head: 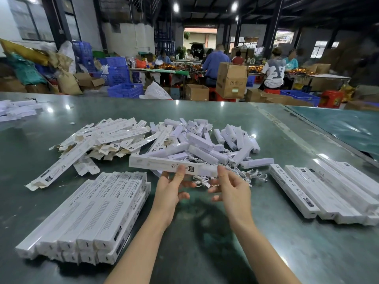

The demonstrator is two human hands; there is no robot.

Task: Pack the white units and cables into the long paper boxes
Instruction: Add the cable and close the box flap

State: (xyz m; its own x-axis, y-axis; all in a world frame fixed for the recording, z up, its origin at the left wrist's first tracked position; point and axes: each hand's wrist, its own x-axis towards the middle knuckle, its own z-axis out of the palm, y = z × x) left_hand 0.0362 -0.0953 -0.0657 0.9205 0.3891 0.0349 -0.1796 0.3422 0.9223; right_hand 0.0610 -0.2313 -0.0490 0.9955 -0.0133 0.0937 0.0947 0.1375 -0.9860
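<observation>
Long paper box (164, 163), one of them, is raised above the green surface (266, 242) in front of me. My left hand (171, 190) pinches its lower edge; my right hand (231, 188) grips its right end. Behind it lies a heap of white units (205, 140) with white cables (244, 175), too tangled to count. Flat empty boxes (106, 136) lie in a pile at left. Five packed boxes (90, 212) top the near-left stack; roughly four more packed boxes (328, 189) lie right.
</observation>
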